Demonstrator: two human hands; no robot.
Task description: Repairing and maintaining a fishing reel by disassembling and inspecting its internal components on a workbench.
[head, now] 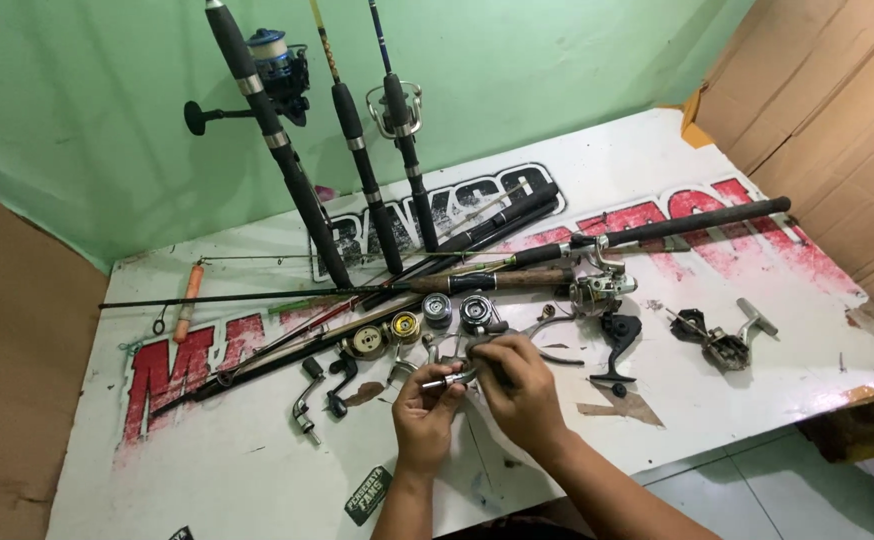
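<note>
Head view: both hands are seen low at the table's middle, closed together on one small metal reel part.
Left hand: fingers are curled shut on the reel part, whose short metal shaft sticks out toward 9 o'clock.
Right hand: fingers are folded over the same part from 3 o'clock; thumb and fingertips are pressed onto it, touching the left hand.
Reel part position: it is held just above the white table, near the front edge, at 6 o'clock from the row of spools.
Spools: four round pieces are laid in a row just at 12 o'clock from the hands, two brass-toned, two dark.
Crank handles: two black handles are laid at 9 o'clock from the hands.
Black handle piece: it is set at 3 o'clock, near the right hand.
Dismantled reel body: it is placed farther out at 3 o'clock, well apart.
Fishing rods: several are laid across the table at 12 o'clock.
Standing rods: three are leaned on the green wall, two of them with reels fitted.
</note>
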